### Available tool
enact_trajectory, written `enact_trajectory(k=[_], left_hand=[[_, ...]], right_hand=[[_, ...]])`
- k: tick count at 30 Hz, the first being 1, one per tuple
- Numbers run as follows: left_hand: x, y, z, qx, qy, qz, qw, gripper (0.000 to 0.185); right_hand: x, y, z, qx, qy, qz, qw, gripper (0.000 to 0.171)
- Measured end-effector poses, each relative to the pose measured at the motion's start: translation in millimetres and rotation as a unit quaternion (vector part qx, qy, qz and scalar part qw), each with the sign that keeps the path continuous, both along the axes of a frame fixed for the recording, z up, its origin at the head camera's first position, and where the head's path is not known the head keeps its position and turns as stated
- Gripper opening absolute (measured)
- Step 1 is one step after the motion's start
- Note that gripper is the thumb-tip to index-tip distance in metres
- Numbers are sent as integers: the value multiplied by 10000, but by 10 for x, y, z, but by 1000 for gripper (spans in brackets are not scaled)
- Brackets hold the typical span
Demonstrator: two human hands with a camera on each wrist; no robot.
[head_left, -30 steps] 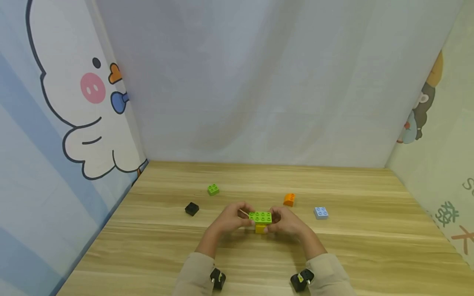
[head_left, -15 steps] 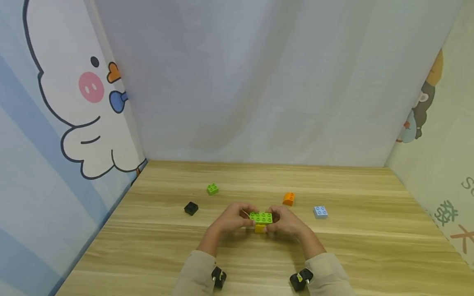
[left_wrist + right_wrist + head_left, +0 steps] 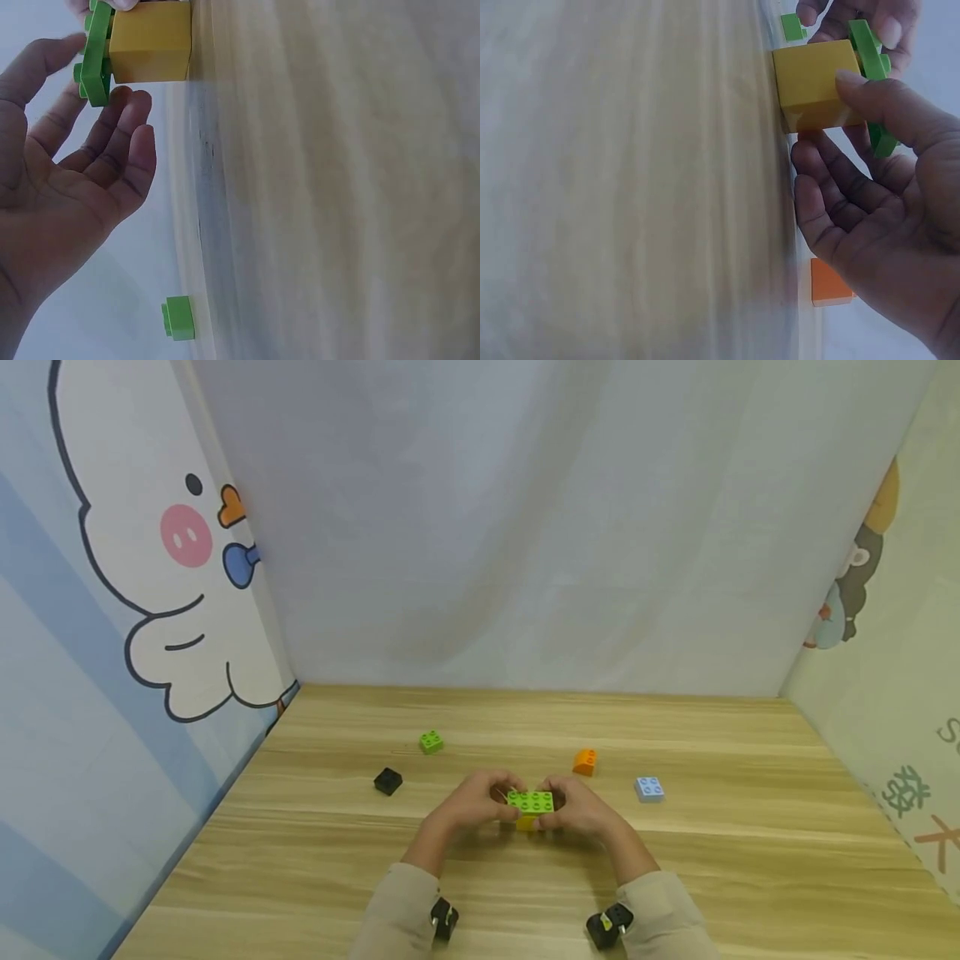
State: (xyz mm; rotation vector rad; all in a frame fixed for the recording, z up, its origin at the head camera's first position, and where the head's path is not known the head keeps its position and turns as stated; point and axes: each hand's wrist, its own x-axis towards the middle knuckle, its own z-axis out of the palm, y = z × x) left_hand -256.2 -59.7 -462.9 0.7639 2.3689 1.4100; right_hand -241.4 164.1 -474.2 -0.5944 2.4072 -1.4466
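Wooden table: hands hide yellow block partly.

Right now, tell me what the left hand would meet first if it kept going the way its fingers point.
The left hand points toward the right. Its fingertips already sit at the flat green studded plate atop the yellow plastic block, so that stack comes first, then probably the right hand beyond. Actual contact is unclear.

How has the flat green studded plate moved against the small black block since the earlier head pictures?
Cannot tell. The flat green studded plate sits about where it did relative to the small black block; any slight shift right could be head camera motion.
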Motion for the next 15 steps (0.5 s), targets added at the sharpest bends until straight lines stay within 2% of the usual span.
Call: enact_trajectory(k=[8, 15], left_hand=[[-2, 3, -18, -28, -33, 82, 10000, 25], [-22, -22, -10, -33, -43, 13, 10000, 27]], right_hand=[[15, -6, -5, 16, 7, 20, 10000, 30], [4, -7, -20, 147, 121, 10, 9998, 30]])
